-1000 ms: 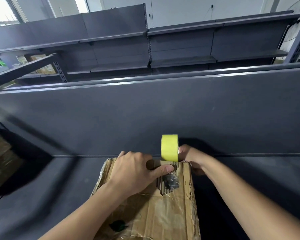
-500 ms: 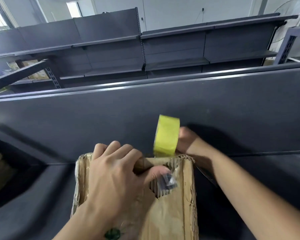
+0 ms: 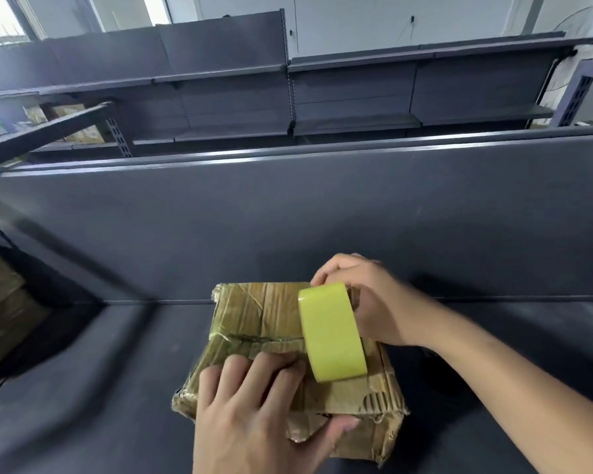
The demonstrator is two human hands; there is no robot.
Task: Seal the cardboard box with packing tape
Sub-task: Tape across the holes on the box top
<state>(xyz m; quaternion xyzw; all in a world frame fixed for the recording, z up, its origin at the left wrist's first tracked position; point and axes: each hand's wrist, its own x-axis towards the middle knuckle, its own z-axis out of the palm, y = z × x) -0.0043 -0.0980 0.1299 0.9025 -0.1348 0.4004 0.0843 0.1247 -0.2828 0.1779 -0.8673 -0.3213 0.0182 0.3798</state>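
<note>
A worn cardboard box [image 3: 254, 313], covered in old clear tape, sits on the dark shelf surface at the lower middle. My left hand [image 3: 254, 412] grips its near edge, fingers on top and thumb on the front face. My right hand [image 3: 374, 302] holds a roll of yellow packing tape [image 3: 331, 331] upright on the right part of the box top. The roll hides the strip of cardboard beneath it.
A dark shelf back panel [image 3: 288, 217] rises just behind the box. More empty dark shelving [image 3: 356, 90] stands farther back. Another cardboard box [image 3: 0, 302] lies at the far left edge.
The box has been turned and tipped so its broad top faces up. My right hand brought the tape roll from the far edge toward me across the top. My left hand moved to the near edge.
</note>
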